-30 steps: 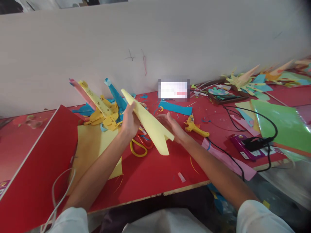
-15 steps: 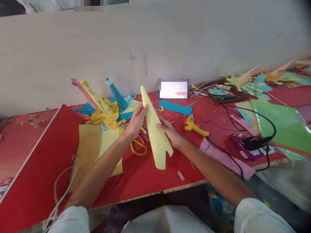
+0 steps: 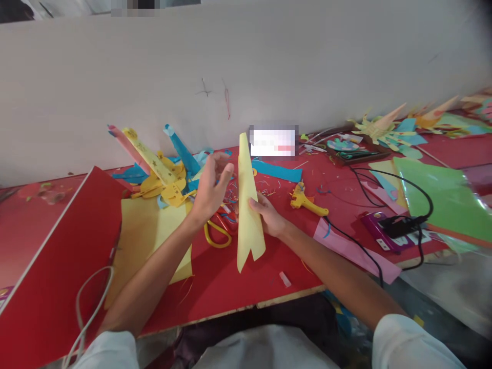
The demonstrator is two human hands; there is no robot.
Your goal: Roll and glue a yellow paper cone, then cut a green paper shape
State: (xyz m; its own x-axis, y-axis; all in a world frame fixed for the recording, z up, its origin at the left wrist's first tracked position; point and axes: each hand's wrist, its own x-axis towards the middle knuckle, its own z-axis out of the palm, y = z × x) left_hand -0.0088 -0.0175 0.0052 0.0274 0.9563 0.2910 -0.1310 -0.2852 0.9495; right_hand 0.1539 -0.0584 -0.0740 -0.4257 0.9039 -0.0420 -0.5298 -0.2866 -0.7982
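A pale yellow paper cone (image 3: pixel 248 200) stands nearly upright in the air above the red table, its narrow tip up and a notch in its wide lower edge. My right hand (image 3: pixel 267 214) grips it low on the right side, thumb across the front; the other fingers are mostly hidden behind the paper. To the left of the cone, my left hand (image 3: pixel 213 184) is apart from it, fingers loosely curved and spread, holding nothing. Below that hand, yellow-handled scissors (image 3: pixel 218 234) lie on the table among paper scraps.
Finished paper cones (image 3: pixel 154 159) stand at back left. A yellow glue gun (image 3: pixel 308 200) with a black cord lies right, near a blue paper strip (image 3: pixel 279 171) and pink paper (image 3: pixel 353 251). A red board (image 3: pixel 57 261) leans at left. Yellow sheets (image 3: pixel 154 241) lie beside it.
My left hand has let go of the paper cone and moved slightly left. The cone has turned in my right hand, its tip swinging right to a more upright position.
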